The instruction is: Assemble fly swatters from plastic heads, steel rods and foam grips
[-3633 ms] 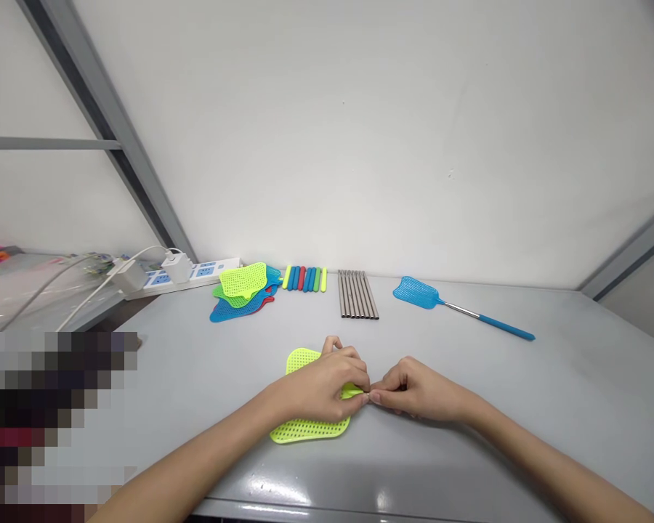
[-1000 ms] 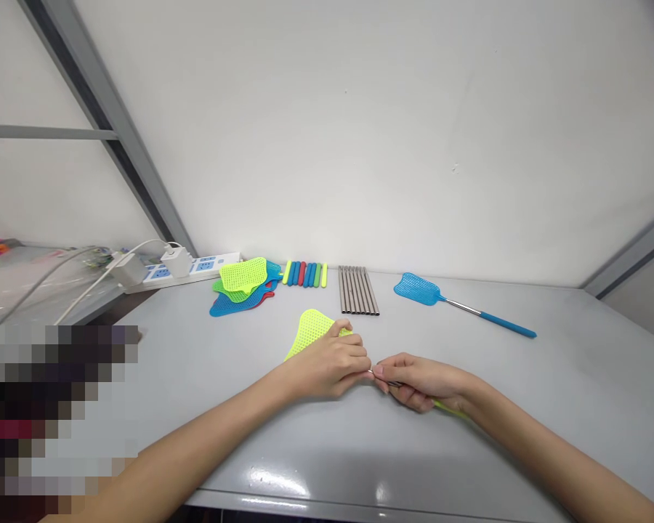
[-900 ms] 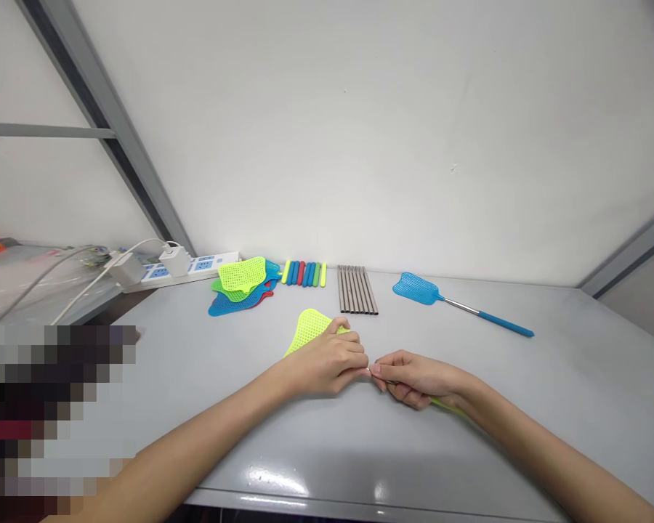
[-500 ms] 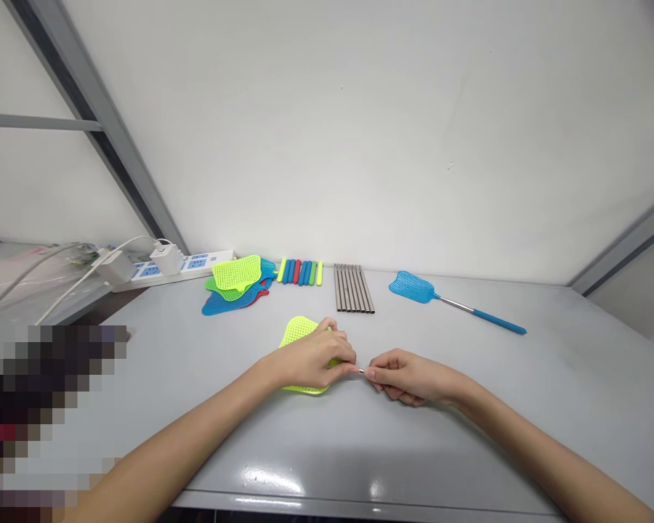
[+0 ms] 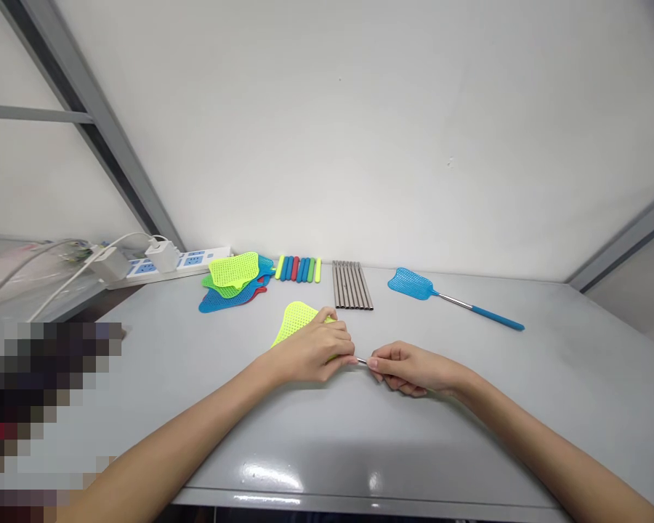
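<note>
My left hand [image 5: 319, 347] is closed around the neck end of a yellow fly swatter head [image 5: 296, 319], whose perforated blade shows behind and beyond the fingers. A short stretch of thin metal rod [image 5: 362, 362] is visible between my two hands. My right hand [image 5: 408, 368] pinches that rod between thumb and fingers; most of the rod lies hidden in the grip. Farther back lies a blue fly swatter [image 5: 411, 283] with a metal shaft and blue handle. Left of it, several metal tubes [image 5: 352, 285] rest side by side.
Several coloured handles [image 5: 299, 269] lie in a row near the wall. Beside them is a pile of swatter heads [image 5: 234, 274] in yellow, green, blue and red. A white power strip [image 5: 201, 260] with plugged-in chargers and cables runs along the table's back left.
The yellow swatter head has tilted, its blade turning a little in my left hand. The gap between my hands is slightly wider, showing more of the rod.
</note>
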`<state>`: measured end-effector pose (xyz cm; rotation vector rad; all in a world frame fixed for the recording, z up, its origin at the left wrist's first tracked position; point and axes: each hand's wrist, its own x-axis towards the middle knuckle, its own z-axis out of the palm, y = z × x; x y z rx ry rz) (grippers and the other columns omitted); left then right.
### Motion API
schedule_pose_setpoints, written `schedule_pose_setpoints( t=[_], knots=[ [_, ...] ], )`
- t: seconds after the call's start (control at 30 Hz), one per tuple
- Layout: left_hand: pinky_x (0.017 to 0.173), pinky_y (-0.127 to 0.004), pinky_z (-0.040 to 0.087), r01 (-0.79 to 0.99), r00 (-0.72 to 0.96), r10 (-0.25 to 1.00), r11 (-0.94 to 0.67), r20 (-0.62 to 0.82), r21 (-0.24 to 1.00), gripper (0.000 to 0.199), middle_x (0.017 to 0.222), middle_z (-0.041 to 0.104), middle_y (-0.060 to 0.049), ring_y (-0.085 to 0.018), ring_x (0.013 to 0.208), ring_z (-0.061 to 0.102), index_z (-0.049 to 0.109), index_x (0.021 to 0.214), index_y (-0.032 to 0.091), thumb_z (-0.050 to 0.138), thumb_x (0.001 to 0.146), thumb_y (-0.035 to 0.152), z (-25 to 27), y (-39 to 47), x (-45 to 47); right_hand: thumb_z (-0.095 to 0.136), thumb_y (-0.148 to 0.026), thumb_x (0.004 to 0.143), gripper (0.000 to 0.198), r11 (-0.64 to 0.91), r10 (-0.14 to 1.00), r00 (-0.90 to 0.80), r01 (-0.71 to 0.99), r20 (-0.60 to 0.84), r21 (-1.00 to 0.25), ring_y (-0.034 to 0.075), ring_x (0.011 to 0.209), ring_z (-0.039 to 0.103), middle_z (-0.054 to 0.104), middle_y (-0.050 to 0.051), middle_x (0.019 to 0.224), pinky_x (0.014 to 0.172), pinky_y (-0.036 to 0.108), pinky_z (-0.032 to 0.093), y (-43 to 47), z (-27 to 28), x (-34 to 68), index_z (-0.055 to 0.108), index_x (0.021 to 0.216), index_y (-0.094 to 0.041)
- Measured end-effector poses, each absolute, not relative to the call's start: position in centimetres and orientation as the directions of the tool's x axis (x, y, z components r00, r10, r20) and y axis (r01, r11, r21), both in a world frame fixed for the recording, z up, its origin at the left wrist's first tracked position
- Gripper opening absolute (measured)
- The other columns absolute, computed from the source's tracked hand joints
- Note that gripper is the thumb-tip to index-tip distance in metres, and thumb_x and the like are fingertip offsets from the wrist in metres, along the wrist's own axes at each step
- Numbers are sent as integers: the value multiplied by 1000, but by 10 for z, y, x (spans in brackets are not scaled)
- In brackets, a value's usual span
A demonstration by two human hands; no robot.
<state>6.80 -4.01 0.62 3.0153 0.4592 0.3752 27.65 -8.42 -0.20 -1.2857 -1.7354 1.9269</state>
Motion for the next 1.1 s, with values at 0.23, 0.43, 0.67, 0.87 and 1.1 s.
schedule_pose_setpoints(
  t=[0.23, 0.43, 0.67, 0.87, 1.1],
  knots=[
    [80, -31, 23, 285, 927, 314, -945, 204, 159, 24, 58, 53, 2, -12, 65, 45, 50, 66, 16, 37, 85, 23, 11, -39, 66, 43, -51, 78, 36, -272, 674, -597, 347, -436, -897, 1, 35, 19, 30, -8, 49, 29, 14, 13, -83, -5, 277, 43, 69, -16],
    [81, -32, 23, 292, 921, 327, -939, 213, 180, 30, 59, 53, 1, -10, 60, 44, 49, 64, 15, 34, 87, 28, 9, -37, 64, 42, -51, 78, 36, -258, 690, -577, 368, -437, -893, 1, 36, 20, 31, -7, 51, 30, 14, 14, -84, -5, 276, 44, 69, -16],
    [82, -31, 24, 305, 919, 340, -933, 199, 189, 30, 61, 53, 1, -10, 62, 44, 49, 65, 16, 33, 87, 28, 8, -36, 62, 42, -50, 79, 35, -254, 693, -571, 377, -440, -891, 1, 36, 21, 32, -7, 52, 30, 14, 14, -85, -3, 275, 44, 69, -16],
    [81, -30, 25, 313, 917, 351, -928, 190, 202, 28, 58, 51, 2, -10, 61, 43, 48, 64, 16, 35, 86, 27, 10, -36, 59, 43, -50, 78, 35, -260, 687, -570, 385, -450, -885, 1, 35, 21, 31, -8, 50, 29, 13, 15, -84, -2, 274, 44, 68, -16],
    [80, -31, 25, 321, 917, 357, -925, 175, 205, 26, 59, 53, 2, -10, 61, 44, 47, 64, 16, 35, 86, 24, 10, -41, 58, 43, -49, 78, 35, -249, 671, -602, 368, -434, -896, 1, 34, 21, 31, -8, 49, 28, 14, 16, -85, -4, 276, 45, 68, -15]
  ],
)
